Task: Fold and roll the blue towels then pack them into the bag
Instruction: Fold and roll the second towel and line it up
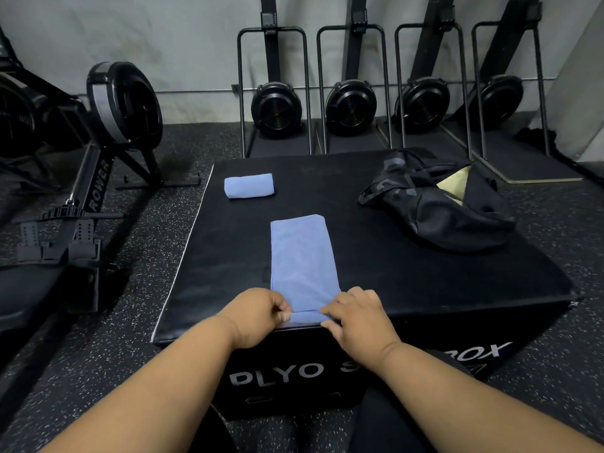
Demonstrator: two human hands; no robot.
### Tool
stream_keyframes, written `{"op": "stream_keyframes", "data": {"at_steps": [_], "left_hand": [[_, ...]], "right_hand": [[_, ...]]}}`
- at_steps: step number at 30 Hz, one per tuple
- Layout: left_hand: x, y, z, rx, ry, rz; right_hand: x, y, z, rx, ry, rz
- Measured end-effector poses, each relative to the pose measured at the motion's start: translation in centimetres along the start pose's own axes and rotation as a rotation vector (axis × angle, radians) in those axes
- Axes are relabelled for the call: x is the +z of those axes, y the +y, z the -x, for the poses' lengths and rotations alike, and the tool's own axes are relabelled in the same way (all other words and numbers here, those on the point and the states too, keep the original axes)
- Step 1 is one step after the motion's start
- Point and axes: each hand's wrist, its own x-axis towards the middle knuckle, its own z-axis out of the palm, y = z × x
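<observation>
Currently both sets of fingers are curled and pinching the near end of the folded towel point(302, 259), where a small roll has started at the front edge of the surface point(376, 256). Left hand point(258, 317) grips the left end of that roll, thumb and fingers point(282, 310) tucked around it; right hand point(359, 317) grips the right end, fingers point(330, 310) bent over the top of the fold. Hands sit near each other with the rolled lip between them. Both forearms are bare.

Rest of the towel lies flat as a long narrow blue strip running away from the hands toward the middle of the black box top. Rolled towel point(249, 185) sits at the far left corner, well apart from the strip. Bag point(438, 204) is black, slumped at the far right of the same surface, mouth open with a pale yellow lining or item showing inside; can't tell which.

Box front reads "PLYO". Rowing machine point(98, 165) stands on the speckled floor point(147, 305) to the left; four black fan-wheel machines point(276, 107) line the back wall
</observation>
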Motion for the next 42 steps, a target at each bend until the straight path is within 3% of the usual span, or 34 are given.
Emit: {"op": "stream_keyframes", "data": {"at_steps": [3, 6, 9, 11, 15, 18, 21, 23, 26, 30, 33, 35, 38, 42], "left_hand": [[-1.1, 0.0, -0.6, -0.099, -0.132, 0.120], [-1.3, 0.2, -0.9, -0.139, -0.102, 0.185], [-0.5, 0.3, -0.4, -0.080, 0.128, 0.048], [0.8, 0.2, 0.2, 0.059, 0.318, -0.135], [3.2, -0.6, 1.4, 0.285, 0.418, -0.344], [3.8, -1.5, 1.4, 0.277, 0.449, -0.346], [2.9, -0.9, 0.9, 0.213, 0.391, -0.280], [1.6, -0.6, 0.2, 0.139, 0.250, -0.188], [-1.0, -0.3, -0.6, -0.012, -0.054, -0.058], [-2.4, -0.6, -1.5, -0.073, -0.195, -0.008], [-2.3, -0.4, -1.3, -0.105, -0.161, 0.056], [-1.8, -0.3, -0.8, -0.097, -0.017, 0.053], [-0.7, -0.2, 0.1, 0.090, 0.281, -0.106], [1.3, -0.7, 1.0, 0.257, 0.299, -0.301]], "right_hand": [[-0.9, -0.5, -0.8, 0.092, -0.138, -0.099], [-1.8, -0.4, -2.0, 0.207, -0.232, -0.230], [-2.4, 0.2, -3.3, 0.290, -0.379, -0.299], [-2.9, 0.4, -4.3, 0.312, -0.465, -0.287], [-3.8, 0.2, -5.8, 0.350, -0.580, -0.332], [-3.7, 0.3, -6.0, 0.361, -0.554, -0.378], [-2.9, 0.3, -5.1, 0.283, -0.254, -0.282], [-2.4, 0.1, -4.3, 0.119, -0.088, -0.109], [-1.8, 0.0, -3.4, -0.112, -0.104, 0.030], [-1.2, 0.1, -2.3, -0.122, -0.151, -0.022], [-1.2, -0.3, -2.5, -0.052, -0.204, -0.046], [-1.3, -0.5, -3.0, -0.008, -0.226, -0.059], [-1.6, -0.5, -4.0, 0.065, -0.295, -0.109], [-2.0, -0.4, -5.8, 0.133, -0.420, -0.129]]}}
